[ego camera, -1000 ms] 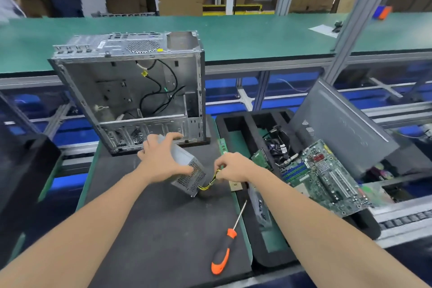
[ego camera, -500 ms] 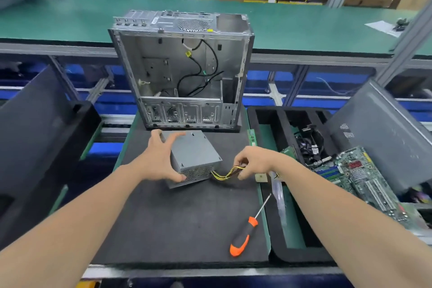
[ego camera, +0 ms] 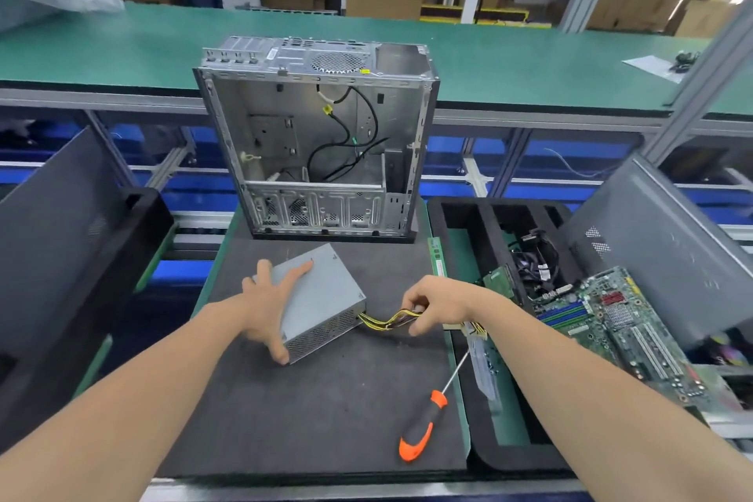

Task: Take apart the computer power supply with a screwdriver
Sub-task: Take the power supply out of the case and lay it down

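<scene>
The dark mat [ego camera: 305, 412] in front of me carries three things: the case [ego camera: 318, 143] standing at 12 o'clock, the supply [ego camera: 326, 298] flat at the middle with its cables [ego camera: 383, 322] running toward 3, and the screwdriver [ego camera: 423, 426] at 5, tip toward 1. A black tray [ego camera: 456, 216] adjoins at 3.

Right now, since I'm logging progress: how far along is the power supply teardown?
Done: the power supply lies out of the computer case, on the mat. In hand: the left hand presses on it, and the right hand grips its cable bundle. Left: opening it; the screwdriver lies untouched.
</scene>
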`<move>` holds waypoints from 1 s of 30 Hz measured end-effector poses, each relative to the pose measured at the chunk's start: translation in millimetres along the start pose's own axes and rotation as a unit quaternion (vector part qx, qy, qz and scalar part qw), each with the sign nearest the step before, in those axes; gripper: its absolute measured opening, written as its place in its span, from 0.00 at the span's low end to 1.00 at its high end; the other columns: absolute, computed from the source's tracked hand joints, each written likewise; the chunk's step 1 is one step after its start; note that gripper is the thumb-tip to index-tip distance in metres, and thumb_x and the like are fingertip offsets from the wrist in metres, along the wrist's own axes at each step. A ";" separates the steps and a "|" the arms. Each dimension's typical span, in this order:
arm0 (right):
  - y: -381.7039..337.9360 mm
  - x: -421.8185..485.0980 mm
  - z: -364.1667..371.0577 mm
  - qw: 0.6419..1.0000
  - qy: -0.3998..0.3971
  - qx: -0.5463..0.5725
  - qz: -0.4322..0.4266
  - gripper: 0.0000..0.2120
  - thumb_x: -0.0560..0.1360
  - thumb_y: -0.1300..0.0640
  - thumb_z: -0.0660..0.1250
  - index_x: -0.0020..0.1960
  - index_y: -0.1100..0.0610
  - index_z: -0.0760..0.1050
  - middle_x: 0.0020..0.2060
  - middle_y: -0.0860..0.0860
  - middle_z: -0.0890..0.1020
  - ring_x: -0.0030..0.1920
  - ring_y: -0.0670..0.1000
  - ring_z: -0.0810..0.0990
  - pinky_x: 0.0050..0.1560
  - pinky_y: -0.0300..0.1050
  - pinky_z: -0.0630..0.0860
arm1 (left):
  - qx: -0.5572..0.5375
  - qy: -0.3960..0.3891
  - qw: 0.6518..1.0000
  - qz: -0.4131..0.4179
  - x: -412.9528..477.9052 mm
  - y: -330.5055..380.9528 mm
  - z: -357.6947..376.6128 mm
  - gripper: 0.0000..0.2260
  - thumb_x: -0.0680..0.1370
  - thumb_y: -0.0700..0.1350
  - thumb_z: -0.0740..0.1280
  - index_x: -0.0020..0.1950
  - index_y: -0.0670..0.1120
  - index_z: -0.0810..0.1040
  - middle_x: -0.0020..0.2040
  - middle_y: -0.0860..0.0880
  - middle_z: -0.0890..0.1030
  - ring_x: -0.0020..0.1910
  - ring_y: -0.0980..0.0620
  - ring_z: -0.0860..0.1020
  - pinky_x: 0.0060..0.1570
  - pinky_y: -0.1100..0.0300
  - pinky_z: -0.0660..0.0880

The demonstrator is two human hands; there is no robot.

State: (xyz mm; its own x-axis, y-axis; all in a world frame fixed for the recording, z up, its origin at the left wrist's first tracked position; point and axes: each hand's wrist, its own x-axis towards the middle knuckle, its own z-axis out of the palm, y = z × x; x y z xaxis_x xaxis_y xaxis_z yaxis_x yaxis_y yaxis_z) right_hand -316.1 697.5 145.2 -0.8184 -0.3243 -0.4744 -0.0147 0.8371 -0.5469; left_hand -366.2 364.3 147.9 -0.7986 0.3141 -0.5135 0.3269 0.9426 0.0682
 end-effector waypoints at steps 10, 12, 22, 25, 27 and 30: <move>-3.1 -0.2 -1.6 1.000 -0.007 -0.014 -0.007 0.11 0.70 0.54 0.79 0.45 0.57 0.79 0.34 0.46 0.71 0.35 0.50 0.69 0.41 0.47 0.67 | 0.075 -0.004 0.994 0.074 12.3 55.2 -38.1 0.70 0.56 0.73 0.79 0.81 0.61 0.33 0.82 0.40 0.31 0.78 0.36 0.27 0.76 0.30 0.36; -2.8 -3.6 -1.0 1.000 0.006 -0.022 -0.011 0.11 0.70 0.54 0.80 0.45 0.54 0.79 0.33 0.45 0.73 0.34 0.48 0.70 0.40 0.45 0.68 | 0.033 0.035 0.984 0.174 17.1 86.5 -35.5 0.58 0.65 0.67 0.79 0.84 0.58 0.45 0.83 0.43 0.37 0.81 0.41 0.31 0.78 0.36 0.36; 47.1 -57.3 10.6 0.989 0.126 0.074 -0.029 0.20 0.65 0.66 0.76 0.53 0.49 0.83 0.48 0.40 0.87 0.47 0.39 0.83 0.48 0.33 0.76 | -0.038 -0.013 0.960 0.276 39.3 200.7 -1.6 0.21 0.78 0.60 0.70 0.59 0.45 0.75 0.56 0.47 0.81 0.53 0.44 0.78 0.50 0.52 0.73; 70.3 -80.2 9.4 0.973 0.193 0.129 -0.006 0.20 0.68 0.68 0.74 0.56 0.52 0.84 0.51 0.42 0.87 0.53 0.40 0.84 0.56 0.37 0.80 | -0.013 -0.066 0.959 0.274 44.2 215.4 1.6 0.22 0.80 0.61 0.67 0.63 0.45 0.76 0.57 0.46 0.81 0.55 0.44 0.78 0.48 0.53 0.72; 84.2 -91.6 11.2 0.961 0.244 0.132 0.022 0.18 0.69 0.70 0.72 0.55 0.53 0.84 0.49 0.43 0.87 0.50 0.40 0.85 0.55 0.37 0.80 | -0.016 -0.088 0.956 0.280 46.5 231.1 4.0 0.19 0.81 0.59 0.66 0.63 0.46 0.78 0.55 0.47 0.81 0.55 0.45 0.78 0.49 0.54 0.72; 100.0 -100.4 14.9 0.944 0.283 0.145 0.089 0.15 0.71 0.71 0.71 0.50 0.54 0.84 0.44 0.46 0.86 0.45 0.45 0.85 0.51 0.43 0.81 | -0.037 -0.116 0.955 0.271 48.7 250.8 7.9 0.17 0.79 0.57 0.68 0.54 0.44 0.82 0.47 0.50 0.84 0.47 0.50 0.80 0.51 0.54 0.76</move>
State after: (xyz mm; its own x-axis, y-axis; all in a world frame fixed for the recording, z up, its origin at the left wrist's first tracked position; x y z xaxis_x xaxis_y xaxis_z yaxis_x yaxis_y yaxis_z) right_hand -226.9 807.2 127.8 -0.9699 0.1663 -0.1779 0.2435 0.6740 -0.6975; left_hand -319.2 615.1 133.2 -0.3853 0.7325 -0.5612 0.6170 0.6567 0.4335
